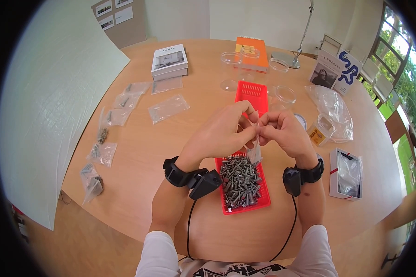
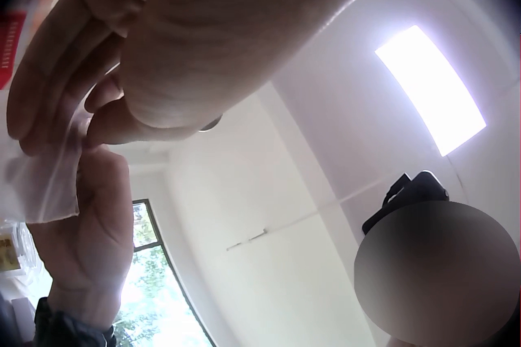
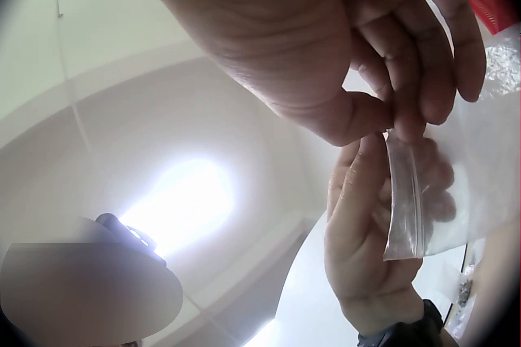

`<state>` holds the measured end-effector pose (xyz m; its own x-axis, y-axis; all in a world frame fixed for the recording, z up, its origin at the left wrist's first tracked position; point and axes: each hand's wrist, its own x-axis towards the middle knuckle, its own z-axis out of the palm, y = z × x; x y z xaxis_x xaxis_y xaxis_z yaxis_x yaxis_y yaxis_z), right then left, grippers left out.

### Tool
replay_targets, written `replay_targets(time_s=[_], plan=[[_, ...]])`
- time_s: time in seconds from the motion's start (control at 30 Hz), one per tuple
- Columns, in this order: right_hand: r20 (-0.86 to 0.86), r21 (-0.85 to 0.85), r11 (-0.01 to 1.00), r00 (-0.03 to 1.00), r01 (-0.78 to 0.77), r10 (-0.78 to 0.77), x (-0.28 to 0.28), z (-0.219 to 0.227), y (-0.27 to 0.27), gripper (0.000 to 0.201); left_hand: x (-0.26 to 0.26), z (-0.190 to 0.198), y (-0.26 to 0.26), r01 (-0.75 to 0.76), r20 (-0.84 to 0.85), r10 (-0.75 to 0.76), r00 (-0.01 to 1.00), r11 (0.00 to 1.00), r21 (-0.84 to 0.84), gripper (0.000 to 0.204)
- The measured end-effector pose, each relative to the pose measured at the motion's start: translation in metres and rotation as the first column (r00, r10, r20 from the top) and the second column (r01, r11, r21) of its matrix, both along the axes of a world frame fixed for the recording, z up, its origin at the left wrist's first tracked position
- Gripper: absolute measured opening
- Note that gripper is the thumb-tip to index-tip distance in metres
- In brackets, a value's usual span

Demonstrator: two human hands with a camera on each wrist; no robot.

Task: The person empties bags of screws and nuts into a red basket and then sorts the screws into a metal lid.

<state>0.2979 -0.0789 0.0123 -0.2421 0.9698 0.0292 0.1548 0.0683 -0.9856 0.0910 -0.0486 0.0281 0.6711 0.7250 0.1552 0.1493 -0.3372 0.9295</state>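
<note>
A clear zip bag point(image 3: 476, 168) hangs between my two hands, over the far end of a red basket point(image 1: 248, 210) heaped with metal screws and bolts point(image 1: 240, 182). My left hand point(image 1: 224, 131) pinches the top of the bag between thumb and fingers. From the other side my right hand point(image 1: 285, 133) pinches the same edge, its fingertips right against the left ones. The zip strip runs along the bag's top in the right wrist view. In the head view, fingers cover much of the bag.
Behind the hands sits a second red basket point(image 1: 252, 94). Several small bags with hardware point(image 1: 108, 152) line the left side. Clear round dishes point(image 1: 285, 94), a plastic cup point(image 1: 320, 129) and an open box of bags point(image 1: 349, 177) stand at the right. Books point(image 1: 169, 62) lie at the back.
</note>
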Motion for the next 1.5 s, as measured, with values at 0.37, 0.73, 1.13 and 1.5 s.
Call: replay_targets(time_s=[0.37,0.73,1.13,1.5], plan=[[-0.011,0.046,0.992,0.992,-0.121,0.122,0.002,0.0,0.0,0.008,0.0,-0.005,0.002,0.001,0.062,0.002,0.998,0.999,-0.045,0.025],[0.261,0.453,0.865,0.896,0.216,-0.36,0.005,0.005,-0.007,0.014,-0.001,0.0,0.004,-0.261,-0.017,0.281,0.959,0.908,0.328,0.018],[0.166,0.433,0.87,0.928,0.236,-0.335,0.008,-0.006,-0.004,0.012,-0.002,0.0,-0.016,-0.113,-0.055,0.165,0.985,0.848,0.517,0.023],[-0.087,0.283,0.909,0.952,0.306,-0.293,0.024,-0.039,-0.005,0.028,0.008,-0.014,0.003,-0.181,0.066,0.19,0.98,0.691,0.699,0.01]])
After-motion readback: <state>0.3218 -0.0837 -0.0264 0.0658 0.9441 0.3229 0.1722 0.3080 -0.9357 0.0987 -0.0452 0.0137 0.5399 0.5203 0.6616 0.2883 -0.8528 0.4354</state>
